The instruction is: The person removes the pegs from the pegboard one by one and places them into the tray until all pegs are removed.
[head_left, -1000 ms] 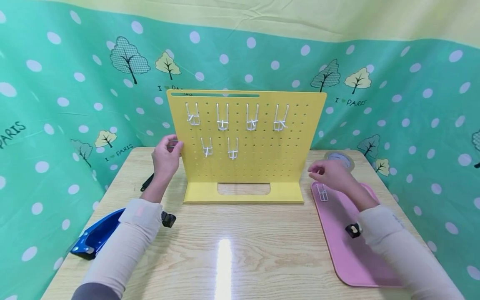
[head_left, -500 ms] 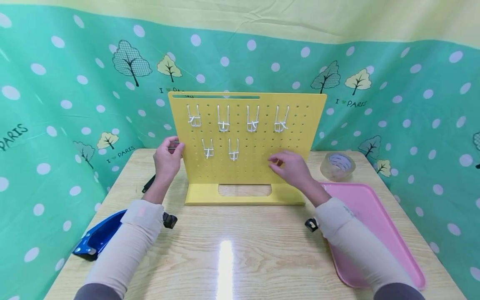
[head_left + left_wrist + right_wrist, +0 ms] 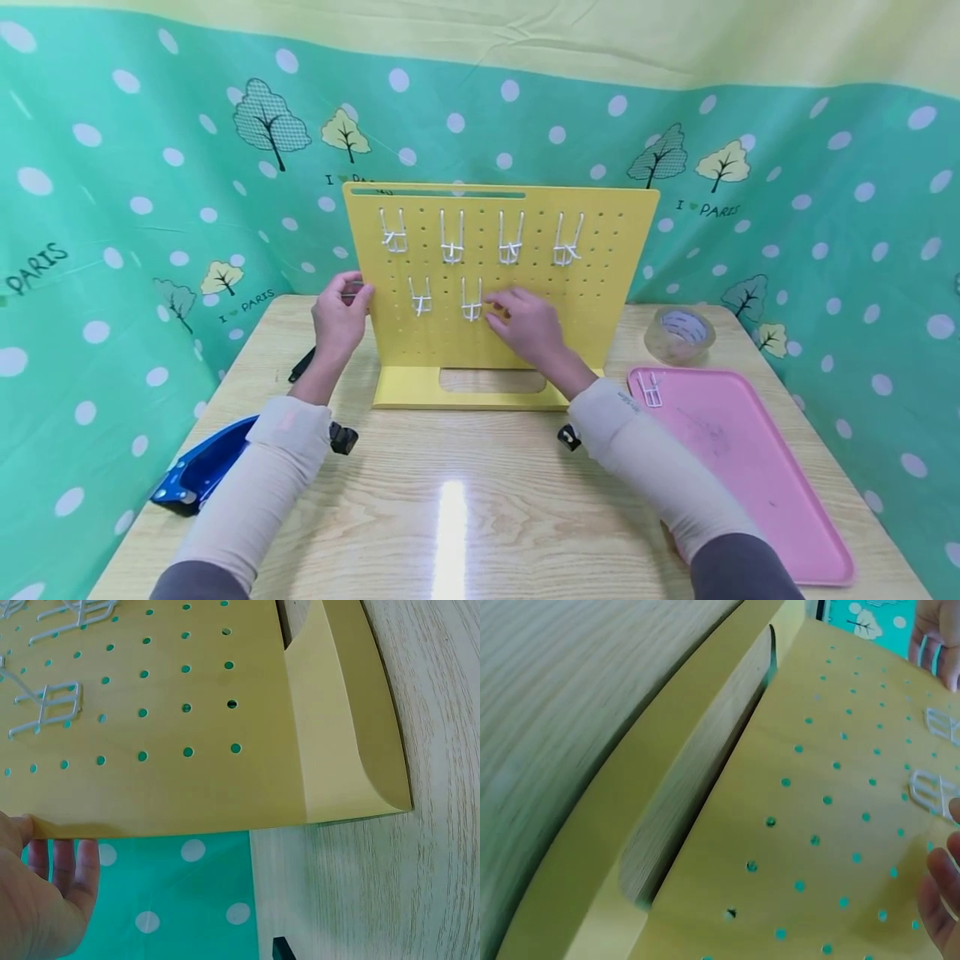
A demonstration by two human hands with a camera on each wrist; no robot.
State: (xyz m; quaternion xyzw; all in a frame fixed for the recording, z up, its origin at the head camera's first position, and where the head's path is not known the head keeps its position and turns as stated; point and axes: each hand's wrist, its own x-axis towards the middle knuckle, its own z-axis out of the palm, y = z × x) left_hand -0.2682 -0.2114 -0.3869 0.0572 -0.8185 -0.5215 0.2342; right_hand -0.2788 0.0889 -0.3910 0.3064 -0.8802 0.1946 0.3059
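Left hand (image 3: 340,315) grips yellow pegboard (image 3: 491,271) by left edge (likely steadying it); right hand (image 3: 528,325) at lower-right wire hook (image 3: 471,310), grip unclear.

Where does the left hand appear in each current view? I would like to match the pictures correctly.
Head view: left of centre, the left hand grips the side edge of the yellow board.
Left wrist view: lower left corner, partly cut off.
Right wrist view: upper right corner, partly cut off; the lower one is the right hand.
Shared landmark: the yellow board, seen in all three.
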